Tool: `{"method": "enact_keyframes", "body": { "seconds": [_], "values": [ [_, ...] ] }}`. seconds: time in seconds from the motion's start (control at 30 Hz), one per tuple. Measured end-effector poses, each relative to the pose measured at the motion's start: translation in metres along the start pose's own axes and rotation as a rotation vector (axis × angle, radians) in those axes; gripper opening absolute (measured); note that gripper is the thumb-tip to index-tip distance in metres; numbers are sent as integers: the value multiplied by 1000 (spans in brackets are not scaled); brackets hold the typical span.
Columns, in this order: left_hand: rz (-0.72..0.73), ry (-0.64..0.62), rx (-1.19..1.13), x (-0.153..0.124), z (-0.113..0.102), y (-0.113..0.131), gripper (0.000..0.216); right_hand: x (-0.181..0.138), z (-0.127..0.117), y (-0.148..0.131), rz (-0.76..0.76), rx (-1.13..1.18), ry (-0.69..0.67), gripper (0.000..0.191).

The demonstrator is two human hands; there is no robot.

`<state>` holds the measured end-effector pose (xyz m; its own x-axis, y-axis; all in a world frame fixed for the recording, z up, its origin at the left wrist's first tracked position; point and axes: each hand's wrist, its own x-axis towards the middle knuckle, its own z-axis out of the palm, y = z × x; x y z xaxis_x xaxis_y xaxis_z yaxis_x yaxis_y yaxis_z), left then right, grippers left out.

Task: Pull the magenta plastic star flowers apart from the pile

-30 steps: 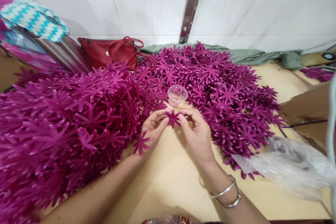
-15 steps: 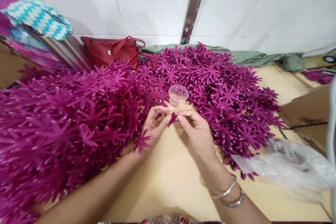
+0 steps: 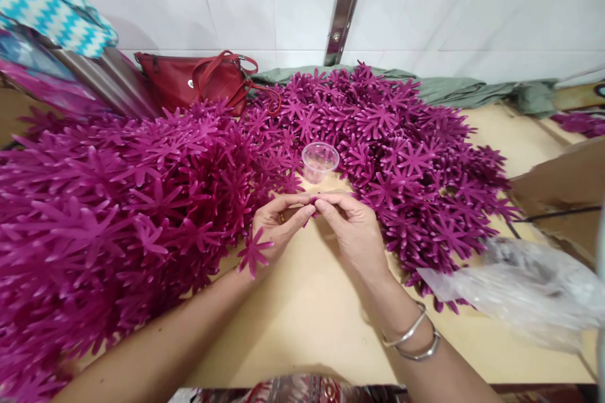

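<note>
My left hand (image 3: 276, 227) and my right hand (image 3: 357, 236) meet above the table, thumbs and forefingers pinched together. Between their fingertips is a small purple flower piece (image 3: 312, 201), mostly covered by the fingers. Another purple flower (image 3: 254, 254) with finger-like petals lies against my left wrist. Just beyond my fingertips stands a clear plastic cup (image 3: 320, 164); its contents are hard to make out. A large heap of purple flowers (image 3: 155, 195) lies beside my left hand, and a second heap (image 3: 406, 164) spreads behind and to the right of my right hand.
A red handbag (image 3: 174, 82) rests against the tiled wall, near a cloth-topped metal post (image 3: 113, 75). Crumpled clear plastic (image 3: 524, 289) lies on the right of the pale tabletop (image 3: 302, 327). Brown cardboard (image 3: 562, 195) stands at the right, and green cloth (image 3: 463, 94) runs along the back.
My fingertips have drawn closer together over the small flower piece, covering more of it. The view has tilted slightly downward.
</note>
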<state>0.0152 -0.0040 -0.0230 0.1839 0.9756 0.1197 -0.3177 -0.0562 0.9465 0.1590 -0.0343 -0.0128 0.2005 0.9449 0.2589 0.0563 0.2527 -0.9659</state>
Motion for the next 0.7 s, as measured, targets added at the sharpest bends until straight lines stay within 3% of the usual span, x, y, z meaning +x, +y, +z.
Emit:
{"method": "enact_keyframes", "body": {
  "seconds": [0.37,0.7],
  "values": [
    [33,46,10,-1,0,-2,21,2,0,0,-15,-11,-62,12],
    [75,118,41,1,-1,-5,20,-4,10,0,82,86,25,12]
  ]
}}
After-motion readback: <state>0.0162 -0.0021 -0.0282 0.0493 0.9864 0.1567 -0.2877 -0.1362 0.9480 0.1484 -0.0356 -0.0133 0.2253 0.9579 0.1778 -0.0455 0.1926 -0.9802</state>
